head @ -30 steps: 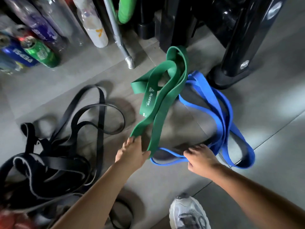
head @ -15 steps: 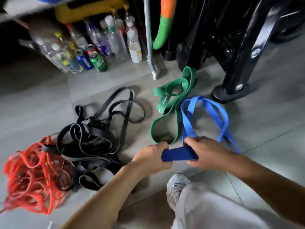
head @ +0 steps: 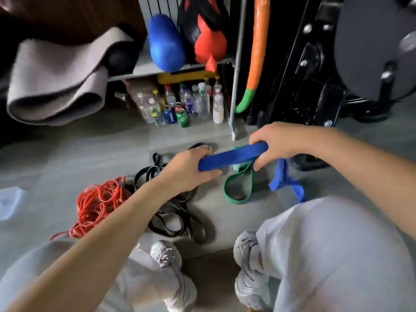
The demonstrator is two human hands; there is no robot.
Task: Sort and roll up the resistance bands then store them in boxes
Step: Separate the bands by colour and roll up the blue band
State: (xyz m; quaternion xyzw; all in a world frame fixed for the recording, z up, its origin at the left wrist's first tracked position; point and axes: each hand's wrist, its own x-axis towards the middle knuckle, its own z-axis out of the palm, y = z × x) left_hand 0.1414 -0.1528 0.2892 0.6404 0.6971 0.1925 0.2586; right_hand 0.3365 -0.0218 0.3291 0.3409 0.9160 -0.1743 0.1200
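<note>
A blue resistance band [head: 234,156] is stretched flat between my hands above the floor. My left hand [head: 186,170] grips its left end and my right hand [head: 276,143] grips the other end, from which the rest of the blue band hangs down towards my right knee. Under it a green band [head: 238,190] lies in a loop on the grey floor. A tangle of black bands [head: 171,212] lies beneath my left forearm, and a heap of thin red bands [head: 99,203] lies further left. No box is in view.
Several bottles and cans [head: 182,106] stand under a low shelf [head: 157,68] carrying a blue pad and a red pad. A rolled grey mat [head: 56,79] lies far left. A black exercise machine [head: 326,75] fills the right. My knees and white shoes [head: 166,260] are below.
The view has pulled back and tilted up. My hands have lifted the blue band off the floor and spread further apart along it. The green band stays on the floor.
</note>
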